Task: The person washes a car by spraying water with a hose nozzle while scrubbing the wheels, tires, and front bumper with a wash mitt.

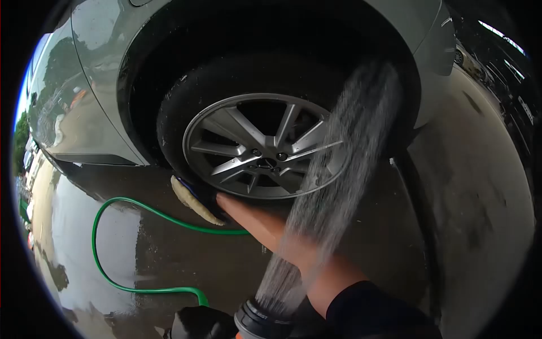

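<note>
My right arm stretches up and left from the lower right, bare below a dark sleeve. At its end, my right hand [217, 201] is in or behind a cream-coloured wash mitt [195, 202] with a dark blue back, so its fingers are hidden. The mitt is against the lower left of the tyre [175, 130]. Beside it is the silver alloy wheel [268, 150]. At the bottom edge, a black and grey hose nozzle [261, 321] sprays water [344, 152] across my forearm and the wheel's right side. My left hand is at this nozzle, almost wholly out of frame.
A green hose [97, 243] loops over the wet ground at the left. The grey-green car body [101, 107] arches over the wheel. A black object [197, 323] sits at the bottom, beside the nozzle. Another car [471, 61] stands far off at the upper right.
</note>
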Demonstrator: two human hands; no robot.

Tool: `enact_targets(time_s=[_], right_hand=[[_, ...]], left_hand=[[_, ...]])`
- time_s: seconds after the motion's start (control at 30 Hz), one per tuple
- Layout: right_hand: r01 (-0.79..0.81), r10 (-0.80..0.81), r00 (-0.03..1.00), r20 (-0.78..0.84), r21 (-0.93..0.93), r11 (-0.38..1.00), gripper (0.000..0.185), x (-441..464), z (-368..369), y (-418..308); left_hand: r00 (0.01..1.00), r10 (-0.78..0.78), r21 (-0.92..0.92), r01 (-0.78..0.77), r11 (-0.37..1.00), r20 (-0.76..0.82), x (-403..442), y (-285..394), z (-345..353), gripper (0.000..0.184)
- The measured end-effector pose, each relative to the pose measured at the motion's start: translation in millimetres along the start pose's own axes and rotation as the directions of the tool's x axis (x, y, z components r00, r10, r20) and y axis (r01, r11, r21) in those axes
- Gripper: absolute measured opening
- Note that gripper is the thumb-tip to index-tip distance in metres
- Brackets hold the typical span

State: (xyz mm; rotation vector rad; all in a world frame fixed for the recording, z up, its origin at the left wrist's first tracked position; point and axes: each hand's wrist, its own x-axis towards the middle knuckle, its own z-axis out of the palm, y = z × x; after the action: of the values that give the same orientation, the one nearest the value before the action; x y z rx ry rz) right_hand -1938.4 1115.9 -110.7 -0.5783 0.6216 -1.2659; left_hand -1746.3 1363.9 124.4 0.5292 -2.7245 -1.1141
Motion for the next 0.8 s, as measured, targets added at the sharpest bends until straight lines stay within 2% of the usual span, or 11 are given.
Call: enact_targets(time_s=[0.1, 0.27, 0.37, 0.43, 0.5, 0.53, 0.6, 0.67, 0.77, 0.8], right_hand=[[-0.014, 0.013, 1.0, -0.003, -0.285, 0.958, 0.052, -73, -38, -5], [-0.01, -0.026, 0.996, -0.084, -0.394, 0.919, 0.053, -207, -84, -28], [0.093, -0.155, 0.983, -0.103, -0.447, 0.89, 0.054, -264, -81, -63], [0.233, -0.305, 0.951, -0.054, -0.524, 0.819, 0.055, -286, -63, -99], [0.437, -0.507, 0.857, 0.095, -0.656, 0.616, 0.056, -294, -34, -147], [0.523, -0.593, 0.782, 0.19, -0.719, 0.458, 0.056, -293, -18, -174], [0.524, -0.68, 0.604, 0.417, -0.85, -0.055, 0.059, -284, 17, -226], [0.647, -0.65, 0.527, 0.547, -0.755, -0.11, 0.061, -270, 19, -264], [0.841, -0.651, 0.517, 0.555, -0.47, 0.267, 0.056, -270, 2, -312], [0.462, -0.644, 0.451, 0.617, -0.779, -0.423, 0.053, -281, -18, -328]], left_hand=[[0.999, -0.033, -0.04, 0.032, 0.999, -0.012, 12, -10, -2, 0.03], [0.999, -0.048, -0.1, 0.05, 0.994, 0.015, 23, -18, 13, 0.03], [0.998, -0.066, -0.129, 0.068, 0.989, 0.016, 27, -21, 20, 0.03], [0.996, -0.093, -0.138, 0.092, 0.986, 0.003, 27, -23, 18, 0.03], [0.991, -0.133, -0.152, 0.129, 0.98, -0.015, 26, -24, 16, 0.03], [0.988, -0.155, -0.159, 0.148, 0.976, -0.028, 23, -24, 16, 0.03], [0.981, -0.189, -0.178, 0.178, 0.968, -0.043, 27, -26, 16, 0.03], [0.974, -0.219, -0.196, 0.204, 0.959, -0.057, 28, -27, 17, 0.03], [0.96, -0.268, -0.245, 0.242, 0.939, -0.079, 29, -26, 21, 0.03], [0.954, -0.288, -0.263, 0.257, 0.93, -0.086, 31, -27, 20, 0.03]])
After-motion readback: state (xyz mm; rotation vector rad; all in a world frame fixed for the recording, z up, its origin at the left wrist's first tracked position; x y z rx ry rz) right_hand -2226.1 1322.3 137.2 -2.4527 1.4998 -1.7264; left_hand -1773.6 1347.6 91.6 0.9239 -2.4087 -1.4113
